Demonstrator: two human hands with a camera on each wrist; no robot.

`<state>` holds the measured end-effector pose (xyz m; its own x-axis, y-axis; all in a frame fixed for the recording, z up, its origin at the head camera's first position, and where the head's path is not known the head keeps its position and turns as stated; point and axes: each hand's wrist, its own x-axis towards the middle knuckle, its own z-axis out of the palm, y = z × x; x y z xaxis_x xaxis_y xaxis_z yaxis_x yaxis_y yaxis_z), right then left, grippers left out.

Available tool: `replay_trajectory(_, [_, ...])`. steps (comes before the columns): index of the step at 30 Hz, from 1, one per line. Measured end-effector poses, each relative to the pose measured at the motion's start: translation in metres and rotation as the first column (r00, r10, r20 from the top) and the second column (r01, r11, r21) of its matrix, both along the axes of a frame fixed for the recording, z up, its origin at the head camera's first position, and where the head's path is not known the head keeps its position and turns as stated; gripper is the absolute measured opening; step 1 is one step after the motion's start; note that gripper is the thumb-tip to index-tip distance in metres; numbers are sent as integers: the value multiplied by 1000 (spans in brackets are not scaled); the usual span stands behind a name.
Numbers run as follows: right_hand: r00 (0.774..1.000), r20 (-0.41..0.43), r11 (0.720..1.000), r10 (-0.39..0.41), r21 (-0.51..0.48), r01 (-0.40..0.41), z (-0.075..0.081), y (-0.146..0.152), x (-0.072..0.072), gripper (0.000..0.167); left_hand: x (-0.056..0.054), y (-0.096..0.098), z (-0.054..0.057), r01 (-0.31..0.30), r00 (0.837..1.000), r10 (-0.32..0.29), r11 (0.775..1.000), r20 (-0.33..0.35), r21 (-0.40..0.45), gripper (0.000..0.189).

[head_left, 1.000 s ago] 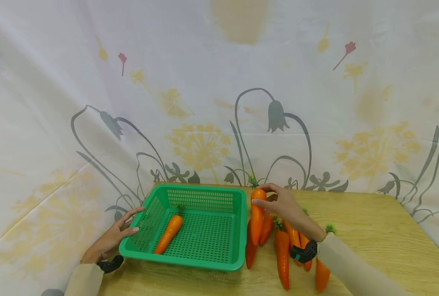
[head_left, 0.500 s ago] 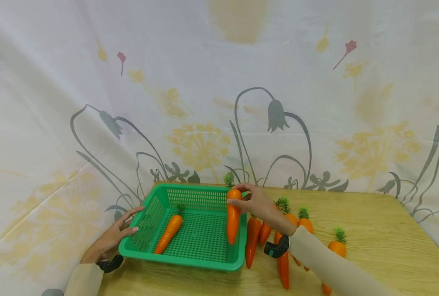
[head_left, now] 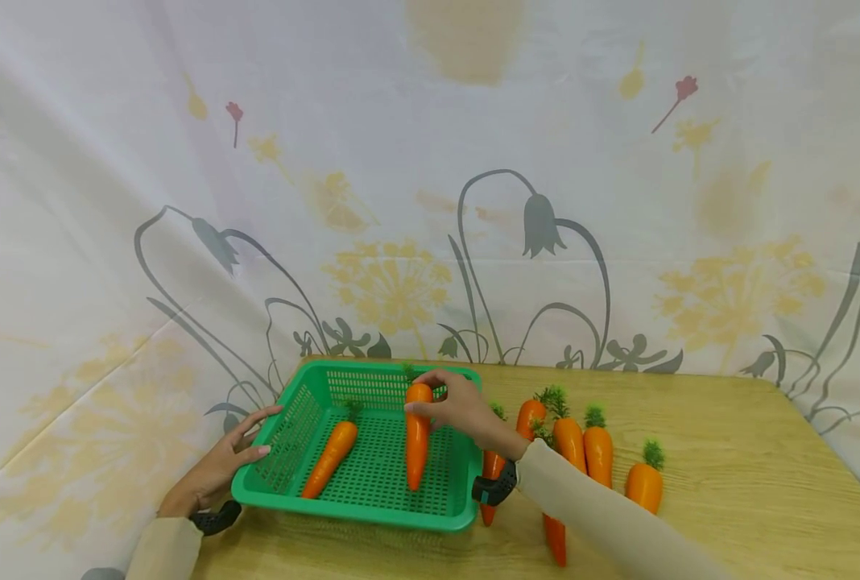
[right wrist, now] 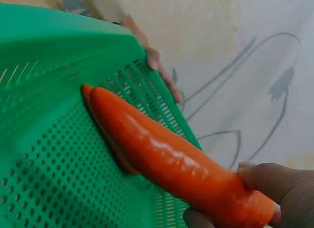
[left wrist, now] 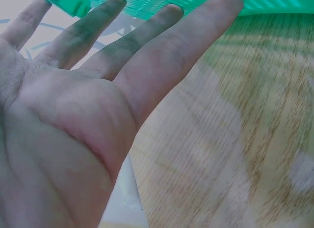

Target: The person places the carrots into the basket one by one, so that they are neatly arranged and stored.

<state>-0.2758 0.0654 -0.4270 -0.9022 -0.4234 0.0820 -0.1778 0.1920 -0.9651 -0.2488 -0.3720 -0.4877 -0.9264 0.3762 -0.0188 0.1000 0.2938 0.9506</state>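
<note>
My right hand (head_left: 462,412) pinches a carrot (head_left: 417,439) near its thick top, between thumb and fingers. It hangs tip down over the inside of the green basket (head_left: 357,515), and its leafy top shows partly behind the fingers. In the right wrist view the held carrot (right wrist: 171,159) overlaps another one lying on the basket floor. That other carrot (head_left: 332,457) lies slanted in the left half of the basket. On the basket's left side rests my left hand (head_left: 216,467), its fingertips at the rim. The left wrist view shows these fingers (left wrist: 162,61) straight against the green plastic.
Several carrots with green tops, among them one at the far right (head_left: 644,486), lie on the wooden table (head_left: 734,459) right of the basket. My right forearm hides parts of some. A curtain (head_left: 401,161) with printed flowers hangs behind the table.
My right hand has carried its carrot leftward, from above the other carrots across the basket's right rim to over its inside. The left hand and the basket have stayed in place.
</note>
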Motion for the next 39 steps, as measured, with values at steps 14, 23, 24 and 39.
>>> replay_trajectory(14, [994,105,999,34,-26,-31,-15,-46,-8,41,0,0,0,6,1000,-6,1000,-3,-4,63])
replay_trajectory(23, [980,197,999,29,-48,-20,-22,-71,-12,42,1,2,2,9,1000,-9,1000,21,22,63])
replay_trajectory(24, [980,198,999,26,-47,-17,-22,-74,-12,42,1,2,2,9,1000,-10,1000,23,26,63])
replay_trajectory(39, [969,236,995,-69,84,50,-30,-106,-9,37,1,2,1,-12,1000,12,1000,13,6,64])
